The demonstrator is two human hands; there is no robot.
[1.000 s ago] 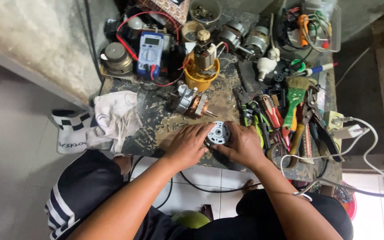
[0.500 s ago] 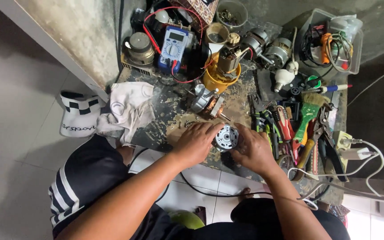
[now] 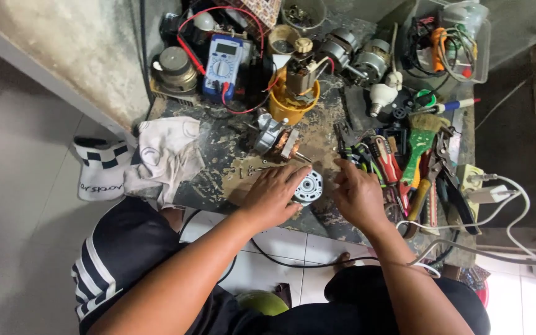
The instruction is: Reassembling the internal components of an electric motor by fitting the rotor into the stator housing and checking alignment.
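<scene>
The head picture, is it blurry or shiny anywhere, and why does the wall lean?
Head view: mostly sharp; the left hand, right hand and round motor part show clearly. Light is soft and even, with faint shadows. The floor at lower right is washed out bright. The wide lens makes the wall edge slant. Small parts at the top are too tiny to tell.

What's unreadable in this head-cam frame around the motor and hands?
- Motor part, head view: its left side sits under the left hand, so the grip is hidden.
- Right hand: whether its fingertips touch the motor part or pinch something is too small to tell.
- Multimeter: display too small to read.
- Clear plastic box: tangled wires hide its contents.
</scene>
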